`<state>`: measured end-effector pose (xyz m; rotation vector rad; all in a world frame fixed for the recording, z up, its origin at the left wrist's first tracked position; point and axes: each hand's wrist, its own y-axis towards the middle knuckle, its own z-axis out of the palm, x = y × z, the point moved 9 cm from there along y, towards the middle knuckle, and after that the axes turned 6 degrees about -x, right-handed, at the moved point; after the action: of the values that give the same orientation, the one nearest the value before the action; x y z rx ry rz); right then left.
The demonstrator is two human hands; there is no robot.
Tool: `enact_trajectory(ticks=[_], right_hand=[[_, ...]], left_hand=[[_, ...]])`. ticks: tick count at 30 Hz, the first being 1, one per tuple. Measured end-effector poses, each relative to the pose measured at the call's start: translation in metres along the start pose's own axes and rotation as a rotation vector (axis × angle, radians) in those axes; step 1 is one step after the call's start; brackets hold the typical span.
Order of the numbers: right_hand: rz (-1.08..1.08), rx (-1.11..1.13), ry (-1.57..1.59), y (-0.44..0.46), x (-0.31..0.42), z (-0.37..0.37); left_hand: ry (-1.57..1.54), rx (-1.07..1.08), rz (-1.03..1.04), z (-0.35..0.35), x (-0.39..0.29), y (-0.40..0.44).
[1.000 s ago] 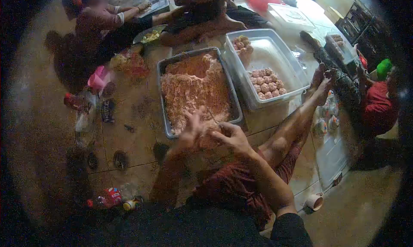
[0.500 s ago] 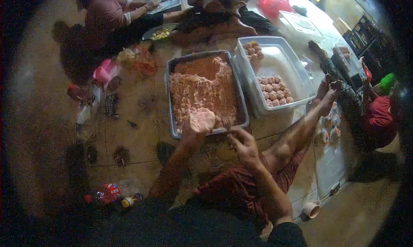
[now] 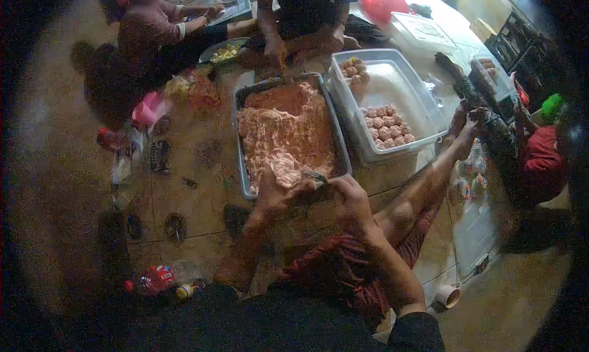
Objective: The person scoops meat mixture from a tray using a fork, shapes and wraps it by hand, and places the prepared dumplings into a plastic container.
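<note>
My left hand (image 3: pixel 270 195) is wrapped round a lump of pale pink meat paste (image 3: pixel 286 170), held over the near edge of a grey tub (image 3: pixel 348 159). Inside the tub lies a mass of ground meat mixture (image 3: pixel 276 128), hollowed out at its far side. My right hand (image 3: pixel 351 200) grips a small metal fork (image 3: pixel 318 177) by its handle, its head against the right side of the lump. To the tub's right, a clear plastic box (image 3: pixel 408 76) holds rows of meatballs (image 3: pixel 388 128) and a smaller group (image 3: pixel 354 71) at its far corner.
A co-worker (image 3: pixel 300 21) sits across the tub, one hand lowered near its far rim. Another person (image 3: pixel 153 30) sits at the far left by a bowl of pale pieces (image 3: pixel 224 53). Bottles (image 3: pixel 153 279) and a cup (image 3: pixel 448 296) lie on the tiled floor.
The fork has come from just right of the lump to touch it, and the lump's surface is now ridged. The co-worker opposite has straightened, with a hand by the tub.
</note>
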<state>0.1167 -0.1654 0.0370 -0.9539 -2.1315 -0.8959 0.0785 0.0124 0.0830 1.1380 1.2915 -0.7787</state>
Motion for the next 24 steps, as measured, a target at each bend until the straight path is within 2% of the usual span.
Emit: enact_trajectory(ticks=[2,3,4,5,6,9,10,11,13,14,16,21,23,24], right_hand=[[0.303,-0.025,0.39,-0.02,-0.044,0.019],[0.3,-0.026,0.39,-0.02,-0.036,0.016],[0.448,0.07,0.532,-0.027,-0.035,0.025],[0.598,0.168,0.675,-0.037,-0.032,0.038],[0.49,0.106,0.789,-0.036,-0.028,0.045],[0.455,0.145,0.831,-0.04,-0.015,0.054],[0.581,0.184,0.923,-0.048,-0.022,0.066],[0.581,0.183,0.925,-0.048,-0.023,0.071],[0.146,0.068,0.836,-0.033,0.001,0.056],[0.149,0.066,0.835,-0.027,0.006,0.05],[0.033,0.074,0.291,-0.015,0.025,0.033],[0.02,-0.117,0.224,-0.025,0.005,0.019],[0.287,-0.079,0.582,-0.033,-0.014,0.03],[0.286,-0.079,0.581,-0.032,-0.011,0.027]], left_hand=[[0.068,0.056,-0.104,-0.005,0.039,0.001],[0.091,0.074,-0.137,-0.009,0.056,0.002],[0.323,0.074,0.046,-0.012,0.057,0.007],[0.44,0.081,0.137,-0.011,0.053,0.008],[0.556,0.079,0.231,-0.01,0.048,0.007],[0.117,-0.002,0.04,-0.016,0.058,0.002],[0.049,-0.002,0.01,-0.015,0.059,0.0],[0.027,0.004,0.001,-0.014,0.059,-0.003],[-0.014,0.061,0.012,-0.009,0.053,-0.011],[-0.026,0.101,0.029,-0.004,0.048,-0.015],[-0.005,0.123,0.058,-0.001,0.041,-0.02],[0.273,-0.005,0.138,-0.023,0.022,-0.004],[0.399,0.071,0.042,-0.019,0.02,0.0],[0.457,0.136,-0.029,-0.015,0.021,0.0]])
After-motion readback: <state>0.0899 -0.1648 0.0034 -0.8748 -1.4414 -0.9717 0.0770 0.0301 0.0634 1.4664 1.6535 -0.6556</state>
